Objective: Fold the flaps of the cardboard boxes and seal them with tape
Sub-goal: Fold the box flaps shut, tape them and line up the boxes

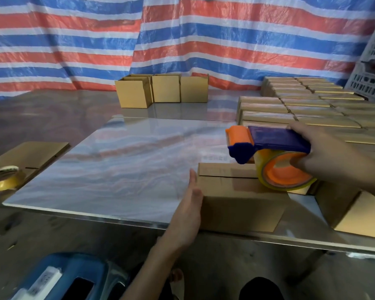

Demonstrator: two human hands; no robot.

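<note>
Both hands work at the closed brown cardboard box by the near edge of the glossy grey table. The left hand lies flat, fingers straight, against the box's left side. The right hand curls round the blue-and-orange tape dispenser, whose clear roll sits on the box's top. Far left of the box lies a yellowish tape roll; beyond the box stand three upright brown cartons.

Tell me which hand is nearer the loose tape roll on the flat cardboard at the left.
Left. The left hand lies flat against the left side of the box, well right of the loose tape roll; the right hand grips the tape dispenser farther right.
</note>
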